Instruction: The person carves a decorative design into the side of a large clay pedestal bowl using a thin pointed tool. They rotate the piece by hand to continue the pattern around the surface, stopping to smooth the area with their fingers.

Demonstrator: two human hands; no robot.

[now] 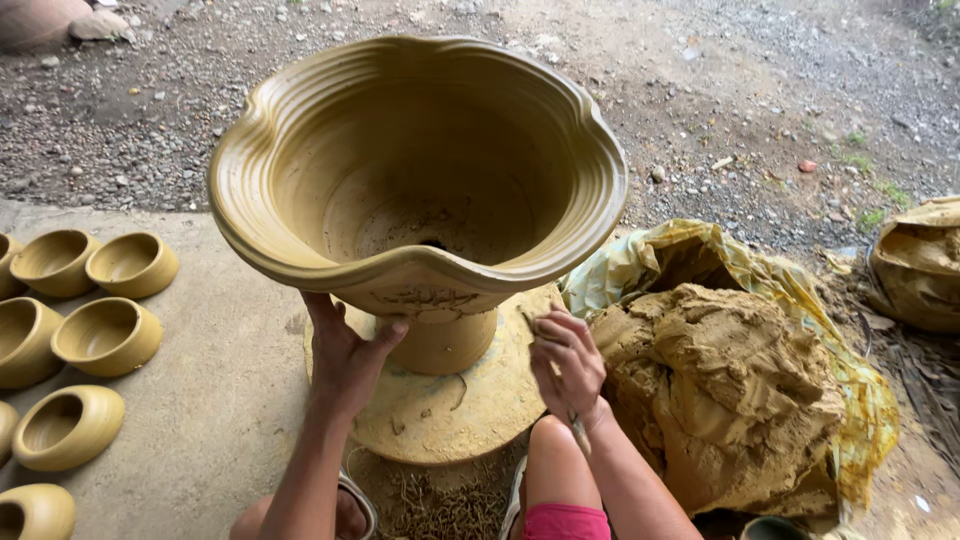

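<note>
Outdoor work spot: bare concrete slab (210, 400) underfoot, giving way beyond the hands to gravel and dirt ground (760, 90) strewn with small stones. Round potter's wheel head (450, 410), clay-smeared, sits low on the slab directly under both hands; curled clay trimmings (440, 505) lie at its near edge, between the knees. On the wheel stands a large wet clay pot (415, 180), yellowish, wide flaring bowl with a wavy ridged rim on a narrow foot, rising above and ahead of both hands. Left hand (345, 355): open, fingers spread and pointing up, palm and fingertips pressed to the underside of the bowl where it meets the foot; nothing gripped. Right hand (567, 365): fingers curled in, pinched on a thin stick-like tool (578, 432) that runs down past the wrist; fingertips sit just beside the foot of the pot, contact with the clay cannot be told. Right of the right hand, near it, a big lump of raw clay (720, 390) rests on a yellow plastic sheet (850, 380); a second wrapped bundle (918, 265) farther right. Well left of the left hand, rows of small clay bowls (105, 335) sit on the slab, unfired, same colour.
</note>
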